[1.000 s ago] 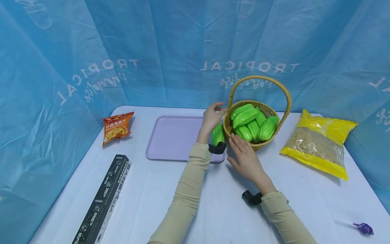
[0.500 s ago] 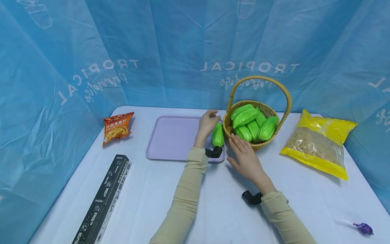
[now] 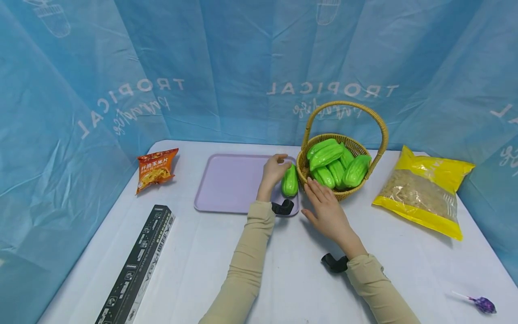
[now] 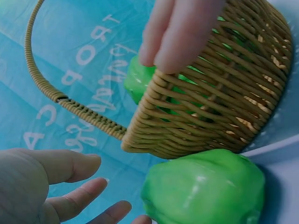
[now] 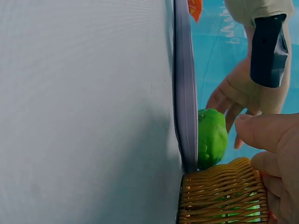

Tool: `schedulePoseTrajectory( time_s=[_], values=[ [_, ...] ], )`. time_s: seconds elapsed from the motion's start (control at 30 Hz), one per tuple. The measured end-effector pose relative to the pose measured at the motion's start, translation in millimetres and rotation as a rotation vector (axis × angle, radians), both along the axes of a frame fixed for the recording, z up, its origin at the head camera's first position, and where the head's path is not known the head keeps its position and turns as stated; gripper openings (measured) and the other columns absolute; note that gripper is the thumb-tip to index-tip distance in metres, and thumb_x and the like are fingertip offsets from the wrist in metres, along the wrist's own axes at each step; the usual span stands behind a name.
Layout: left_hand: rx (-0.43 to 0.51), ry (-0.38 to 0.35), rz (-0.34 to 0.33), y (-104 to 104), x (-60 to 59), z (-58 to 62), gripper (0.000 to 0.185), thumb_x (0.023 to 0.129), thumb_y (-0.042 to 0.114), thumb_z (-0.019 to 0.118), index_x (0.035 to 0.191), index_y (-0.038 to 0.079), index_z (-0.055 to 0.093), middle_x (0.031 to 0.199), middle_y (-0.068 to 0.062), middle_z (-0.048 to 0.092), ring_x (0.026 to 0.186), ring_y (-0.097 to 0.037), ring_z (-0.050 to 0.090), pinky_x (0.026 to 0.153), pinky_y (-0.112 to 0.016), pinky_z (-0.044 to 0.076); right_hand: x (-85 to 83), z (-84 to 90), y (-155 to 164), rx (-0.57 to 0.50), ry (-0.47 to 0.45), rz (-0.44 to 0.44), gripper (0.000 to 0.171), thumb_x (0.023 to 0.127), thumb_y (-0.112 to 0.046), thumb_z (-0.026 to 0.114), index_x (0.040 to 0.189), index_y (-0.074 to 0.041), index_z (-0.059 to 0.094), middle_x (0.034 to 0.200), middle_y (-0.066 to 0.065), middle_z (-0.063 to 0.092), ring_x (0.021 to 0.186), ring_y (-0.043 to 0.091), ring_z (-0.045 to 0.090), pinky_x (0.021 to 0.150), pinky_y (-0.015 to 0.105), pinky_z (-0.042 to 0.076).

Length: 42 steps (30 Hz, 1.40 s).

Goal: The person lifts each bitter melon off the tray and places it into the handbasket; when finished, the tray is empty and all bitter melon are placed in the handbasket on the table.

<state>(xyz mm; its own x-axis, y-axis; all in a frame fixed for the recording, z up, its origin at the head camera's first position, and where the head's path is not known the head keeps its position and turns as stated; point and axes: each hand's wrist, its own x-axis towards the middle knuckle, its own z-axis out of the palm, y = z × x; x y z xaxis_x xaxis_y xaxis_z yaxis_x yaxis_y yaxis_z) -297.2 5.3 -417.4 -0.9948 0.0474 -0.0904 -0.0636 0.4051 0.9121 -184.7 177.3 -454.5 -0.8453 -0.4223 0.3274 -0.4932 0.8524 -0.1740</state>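
A green ridged gourd (image 3: 289,181) lies on the right end of the lilac tray (image 3: 226,198), close beside the wicker basket (image 3: 301,173). Just left of that gourd hovers my left hand (image 3: 274,171), its fingers loosely bent and holding nothing; the left wrist view shows them spread near the gourd (image 4: 203,186). Several similar gourds (image 3: 325,155) fill the basket. My right hand (image 3: 328,216) touches the basket's front left rim with straight fingers, its fingertips (image 4: 175,56) showing over the edge in the left wrist view.
An orange snack bag (image 3: 155,171) stands at the back left, with a long black box (image 3: 135,265) in front. To the basket's right lies a yellow bag (image 3: 425,189), and a purple lollipop (image 3: 483,304) lies near the front right. The basket's tall handle (image 3: 344,103) arches upward.
My left hand has drawn back from the basket's left rim, leftward and slightly nearer, to a place over the tray. The right hand and the gourds stay where they were.
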Motion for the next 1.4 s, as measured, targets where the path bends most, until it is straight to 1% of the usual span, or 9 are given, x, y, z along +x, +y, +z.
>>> schedulePoseTrajectory(
  time_s=[0.27, 0.4, 0.7, 0.83, 1.0, 1.2, 1.4],
  values=[
    [-0.035, -0.004, 0.002, 1.7, 5.5, -11.9, 0.042, 0.095, 0.019, 0.061, 0.135, 0.008, 0.057, 0.138, -0.017, 0.055, 0.129, -0.035, 0.050, 0.107, -0.048, 0.043, 0.4, -0.8, 0.0, 0.002, 0.009, 0.000, 0.072, 0.091, -0.031, 0.068, 0.148, 0.001, 0.037, 0.156, 0.018, 0.032, 0.145, 0.034, 0.031, 0.119, 0.048, 0.023],
    [-0.031, -0.005, -0.001, 2.6, 9.0, -17.8, 0.043, 0.094, 0.019, 0.063, 0.135, 0.007, 0.057, 0.138, -0.018, 0.055, 0.129, -0.034, 0.051, 0.106, -0.047, 0.044, 0.8, -0.8, 0.2, -0.001, 0.006, -0.001, 0.073, 0.091, -0.030, 0.068, 0.148, 0.001, 0.036, 0.157, 0.018, 0.031, 0.145, 0.034, 0.030, 0.119, 0.049, 0.023],
    [-0.045, 0.022, -0.014, 5.4, 15.0, -27.9, 0.053, 0.089, 0.019, 0.069, 0.138, 0.008, 0.053, 0.139, -0.017, 0.054, 0.124, -0.032, 0.055, 0.101, -0.043, 0.048, 0.8, -1.2, -0.1, -0.013, 0.016, 0.004, 0.072, 0.090, -0.029, 0.069, 0.146, 0.002, 0.039, 0.156, 0.018, 0.033, 0.144, 0.035, 0.032, 0.119, 0.049, 0.023],
    [-0.039, 0.033, -0.016, 5.4, 15.5, -29.4, 0.054, 0.088, 0.017, 0.070, 0.138, 0.007, 0.052, 0.138, -0.018, 0.055, 0.122, -0.032, 0.056, 0.100, -0.043, 0.049, 0.4, -1.5, -0.3, -0.007, 0.018, 0.002, 0.072, 0.089, -0.029, 0.069, 0.146, 0.002, 0.039, 0.156, 0.018, 0.033, 0.144, 0.035, 0.032, 0.118, 0.049, 0.024],
    [-0.045, 0.028, 0.001, 4.6, 15.5, -29.6, 0.053, 0.088, 0.016, 0.070, 0.138, 0.009, 0.053, 0.137, -0.017, 0.056, 0.120, -0.032, 0.057, 0.099, -0.043, 0.049, 0.8, -0.6, -0.6, -0.005, 0.011, -0.001, 0.072, 0.090, -0.029, 0.069, 0.146, 0.002, 0.039, 0.156, 0.018, 0.033, 0.144, 0.035, 0.032, 0.118, 0.049, 0.024],
    [-0.040, 0.025, 0.046, 1.5, 15.9, -29.2, 0.052, 0.087, 0.015, 0.069, 0.137, 0.011, 0.055, 0.136, -0.014, 0.058, 0.116, -0.030, 0.060, 0.092, -0.040, 0.052, 1.4, 0.8, -1.1, 0.000, 0.003, -0.003, 0.071, 0.090, -0.029, 0.069, 0.147, 0.002, 0.038, 0.156, 0.019, 0.033, 0.144, 0.035, 0.031, 0.119, 0.049, 0.023],
    [0.014, 0.020, 0.082, -6.0, 17.2, -24.4, 0.052, 0.087, 0.012, 0.067, 0.137, 0.010, 0.054, 0.137, -0.014, 0.056, 0.116, -0.031, 0.058, 0.092, -0.042, 0.052, 1.5, 1.5, -1.2, 0.006, -0.006, -0.006, 0.071, 0.090, -0.029, 0.068, 0.147, 0.002, 0.038, 0.156, 0.018, 0.031, 0.144, 0.035, 0.031, 0.119, 0.048, 0.022]
  ],
)
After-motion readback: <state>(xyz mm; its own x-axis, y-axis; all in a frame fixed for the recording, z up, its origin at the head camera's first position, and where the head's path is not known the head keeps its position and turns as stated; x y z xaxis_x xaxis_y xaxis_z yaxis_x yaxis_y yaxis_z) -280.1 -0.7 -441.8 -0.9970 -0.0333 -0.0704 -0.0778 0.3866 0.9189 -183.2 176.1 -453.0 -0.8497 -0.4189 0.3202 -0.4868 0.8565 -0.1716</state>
